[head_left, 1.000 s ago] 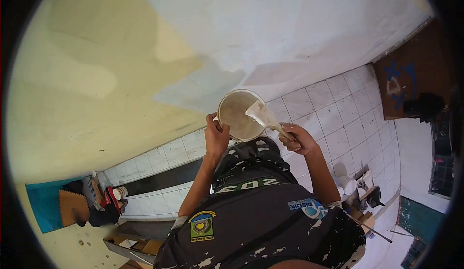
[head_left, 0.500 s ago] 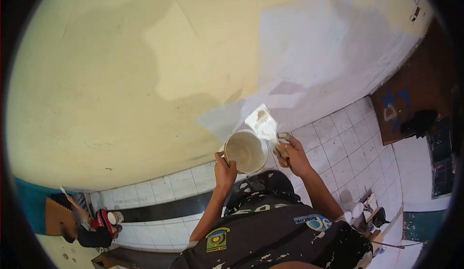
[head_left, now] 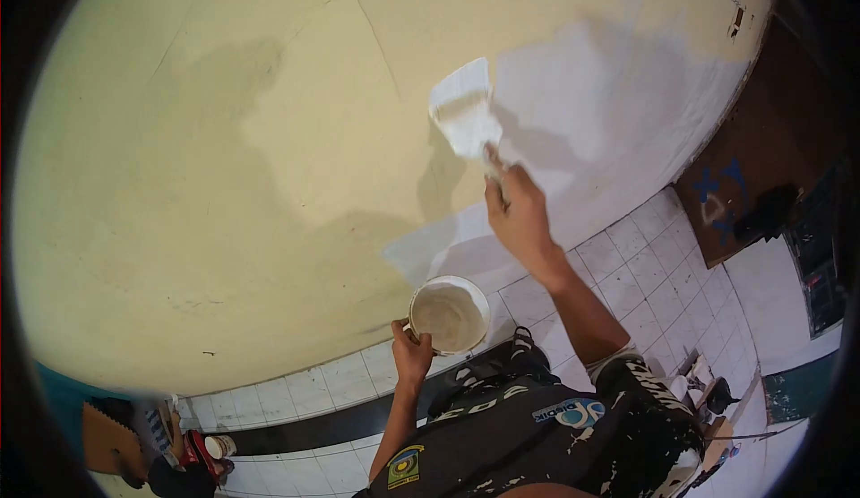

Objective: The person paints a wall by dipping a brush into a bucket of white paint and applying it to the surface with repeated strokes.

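My right hand [head_left: 520,207] is wrapped round the handle of a wide paintbrush [head_left: 466,113], its head coated white and its bristles pointing up. The brush head is at the yellow wall [head_left: 331,131], by the left border of a pale whitish patch [head_left: 609,95]. Lower down, my left hand [head_left: 413,353] grips the rim of a round pail [head_left: 451,314], thumb over the edge. The pail is tilted toward me, and whitish residue coats its inside.
White tiles [head_left: 618,270] cover the floor along the wall, with a dark strip [head_left: 322,428] across them. Another person [head_left: 184,471] is at the lower left beside a small bucket [head_left: 219,446]. A brown panel [head_left: 730,202] stands at right; assorted items [head_left: 708,390] lie lower right.
My right hand has lifted the paintbrush from beside the pail up to the wall. The pail, in my left hand, now appears slightly lower in view.
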A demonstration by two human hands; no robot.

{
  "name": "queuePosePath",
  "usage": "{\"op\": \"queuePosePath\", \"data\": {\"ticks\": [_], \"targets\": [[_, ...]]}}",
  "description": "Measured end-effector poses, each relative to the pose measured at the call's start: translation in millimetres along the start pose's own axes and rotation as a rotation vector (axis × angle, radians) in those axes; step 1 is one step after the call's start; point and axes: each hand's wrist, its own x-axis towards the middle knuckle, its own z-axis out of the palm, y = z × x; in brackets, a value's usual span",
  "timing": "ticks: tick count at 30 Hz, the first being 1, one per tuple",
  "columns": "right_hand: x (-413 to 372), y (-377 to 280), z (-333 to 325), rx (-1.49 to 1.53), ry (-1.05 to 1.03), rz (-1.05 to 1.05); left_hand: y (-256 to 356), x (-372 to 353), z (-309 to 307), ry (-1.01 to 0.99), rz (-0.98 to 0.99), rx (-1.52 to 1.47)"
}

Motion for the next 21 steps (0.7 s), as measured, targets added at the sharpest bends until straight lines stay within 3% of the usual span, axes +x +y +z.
{"op": "queuePosePath", "data": {"ticks": [5,8,13,16,21], "targets": [[-90.6,46.0,21.6,-0.006,-0.119,0.162,3.1,-10.8,-18.4,0.003,0.012,0.117],[-86.2,32.2,-1.4,0.03,-0.145,0.268,-3.7,-11.5,-24.4,0.013,0.04,0.171],[13.7,-27.1,-58.3,0.009,0.061,0.095,-15.0,-0.9,-25.9,0.038,0.006,0.11],[54.6,-31.3,-54.0,0.025,0.105,0.028,-0.6,4.2,-23.6,0.039,0.011,0.144],[-0.3,23.7,6.4,-0.144,0.08,-0.015,1.0,4.1,-16.6,0.022,-0.057,0.01]]}}
